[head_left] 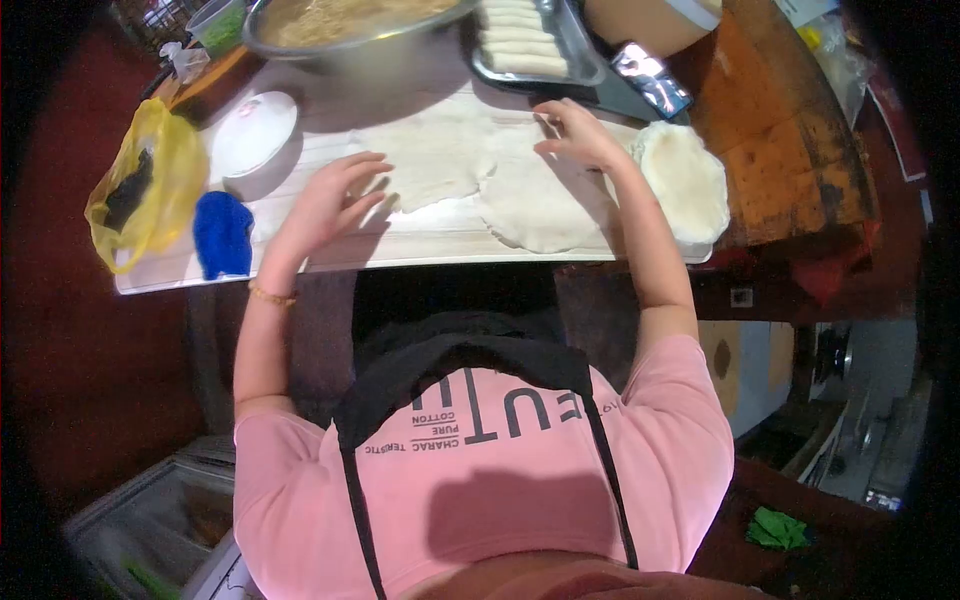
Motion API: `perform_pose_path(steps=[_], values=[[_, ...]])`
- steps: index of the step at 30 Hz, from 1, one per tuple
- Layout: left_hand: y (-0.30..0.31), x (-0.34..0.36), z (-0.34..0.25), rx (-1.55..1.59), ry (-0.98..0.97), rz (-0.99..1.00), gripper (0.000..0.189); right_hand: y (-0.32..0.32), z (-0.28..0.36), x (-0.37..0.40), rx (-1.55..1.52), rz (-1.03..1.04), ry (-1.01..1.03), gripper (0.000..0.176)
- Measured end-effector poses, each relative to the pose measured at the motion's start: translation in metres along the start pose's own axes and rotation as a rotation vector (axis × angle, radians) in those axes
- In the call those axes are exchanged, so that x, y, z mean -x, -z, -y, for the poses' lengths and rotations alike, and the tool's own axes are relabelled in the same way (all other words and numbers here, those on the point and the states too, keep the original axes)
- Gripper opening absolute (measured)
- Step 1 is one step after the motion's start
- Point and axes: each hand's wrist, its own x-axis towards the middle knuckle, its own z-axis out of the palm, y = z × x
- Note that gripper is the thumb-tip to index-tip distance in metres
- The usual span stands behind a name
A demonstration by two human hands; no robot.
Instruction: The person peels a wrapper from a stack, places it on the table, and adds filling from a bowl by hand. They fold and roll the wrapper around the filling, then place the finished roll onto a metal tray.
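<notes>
Two thin, pale dough sheets lie side by side on the white board (330,250), the left dough sheet (430,165) meeting the right dough sheet (545,205) along a ragged edge. At the left sheet's outer edge is my left hand (335,200), fingers apart and holding nothing. My right hand (580,137) hangs over the upper right part of the other sheet, open, with thumb and fingers spread and nothing between them. A stack of round dough wrappers (685,180) sits to the right of my right forearm.
Behind the board stand a metal basin of brownish filling (350,22), a tray (590,65) of white rolls and a tan tub (650,25). A phone (652,78) lies beside the tray. At left are a white bowl (255,135), blue cloth (222,235) and yellow bag (180,170).
</notes>
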Motion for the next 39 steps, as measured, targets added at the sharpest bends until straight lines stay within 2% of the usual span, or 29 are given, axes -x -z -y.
perform_pose_path(steps=[2,3,5,6,8,10,12,14,16,18,19,20,22,23,25,27,28,30,32,34,35,36,37,39], values=[[-0.009,-0.019,-0.005,0.025,-0.027,0.032,0.039,0.004,0.003,-0.005,-0.182,0.220,-0.236,0.054],[-0.016,-0.030,-0.008,0.054,-0.033,0.047,0.040,0.004,0.001,-0.007,-0.183,0.221,-0.236,0.054],[-0.032,-0.054,-0.014,0.084,-0.041,0.064,0.041,0.003,-0.002,-0.008,0.003,0.181,-0.085,0.046],[-0.041,-0.066,-0.017,0.116,-0.046,0.036,0.042,0.002,-0.003,-0.005,0.004,0.179,-0.090,0.046],[-0.061,-0.092,-0.024,0.151,-0.062,0.010,0.044,0.002,0.000,0.003,0.001,0.043,0.020,0.035],[-0.079,-0.118,-0.033,0.146,-0.124,-0.113,0.048,0.011,0.006,0.011,-0.039,0.014,0.063,0.032],[-0.087,-0.139,-0.052,0.197,-0.106,-0.058,0.047,0.028,0.014,0.022,-0.082,-0.012,0.105,0.029],[-0.091,-0.161,-0.066,0.249,-0.089,0.002,0.046,0.046,0.021,0.034,-0.222,-0.101,0.244,0.028],[-0.089,-0.182,-0.077,0.300,-0.121,0.228,0.038,0.056,0.022,0.045,-0.214,-0.129,0.221,0.032],[-0.078,-0.184,-0.103,0.378,-0.100,0.198,0.034,0.057,0.030,0.059,-0.188,-0.477,0.073,0.039],[-0.072,-0.185,-0.113,0.456,-0.068,0.164,0.031,0.056,0.035,0.067,-0.251,-0.522,-0.019,0.052],[-0.069,-0.189,-0.116,0.455,-0.070,0.164,0.031,0.052,0.033,0.072,-0.250,-0.524,-0.019,0.052],[-0.063,-0.196,-0.121,0.483,-0.175,0.021,0.029,0.032,0.023,0.080,-0.734,-0.598,-0.071,0.062],[-0.045,-0.192,-0.133,0.430,-0.210,-0.022,0.030,0.021,0.023,0.084,-0.739,-0.600,-0.071,0.062],[-0.018,-0.186,-0.149,0.465,-0.162,-0.034,0.030,-0.007,0.032,0.086,-1.403,-0.545,-0.228,0.070],[0.003,-0.178,-0.159,0.616,-0.067,-0.073,0.027,-0.037,0.041,0.085,-1.786,-0.345,-0.302,0.073],[0.010,-0.176,-0.155,0.608,-0.066,-0.074,0.027,-0.040,0.061,0.086,-1.791,-0.343,-0.296,0.073],[0.023,-0.168,-0.143,0.706,-0.019,-0.185,0.022,-0.040,0.105,0.088,-2.158,-0.145,-0.313,0.066],[0.026,-0.155,-0.114,0.701,-0.018,-0.250,0.028,-0.046,0.117,0.077,-2.188,-0.203,-0.303,0.060],[0.012,-0.151,-0.044,0.407,-0.178,-0.359,0.031,-0.045,0.121,0.070,-2.215,-0.262,-0.296,0.054],[0.014,-0.137,-0.039,0.404,-0.175,-0.359,0.031,-0.040,0.120,0.063,-2.020,-0.301,-0.297,0.047],[0.014,-0.120,-0.035,0.526,0.080,-0.327,0.034,-0.035,0.119,0.053,-1.825,-0.335,-0.292,0.040],[0.014,-0.108,-0.033,0.642,0.337,-0.294,0.036,-0.029,0.115,0.044,-1.828,-0.331,-0.287,0.040],[0.007,-0.099,-0.025,0.669,0.397,-0.354,0.031,-0.020,0.105,0.020,-1.586,-0.200,-0.489,0.024]])
